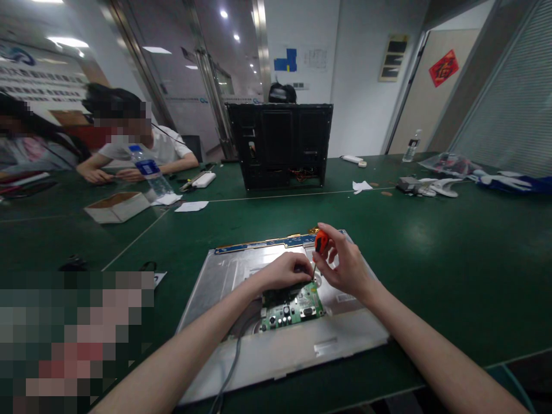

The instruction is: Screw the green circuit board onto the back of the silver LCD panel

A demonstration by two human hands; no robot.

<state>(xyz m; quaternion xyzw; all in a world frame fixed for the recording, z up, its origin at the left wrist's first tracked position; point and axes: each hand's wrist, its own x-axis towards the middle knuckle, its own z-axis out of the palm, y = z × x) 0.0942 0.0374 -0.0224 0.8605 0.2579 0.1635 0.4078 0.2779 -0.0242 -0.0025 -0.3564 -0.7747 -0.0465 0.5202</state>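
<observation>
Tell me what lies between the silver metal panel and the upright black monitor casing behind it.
Bare green table top separates the silver metal panel from the black monitor casing, per the head view.

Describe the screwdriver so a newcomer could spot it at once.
Start at the silver metal panel lying flat on the green table. Near its middle sits a small green circuit board, and the right hand holds the screwdriver upright just above it. Its orange handle is the only bright orange thing there.

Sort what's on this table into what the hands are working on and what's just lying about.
In use: screwdriver in right hand; green circuit board under left hand; metal panel.

Lying about: water bottle, cardboard box, black monitor shell, paper scraps.
</observation>
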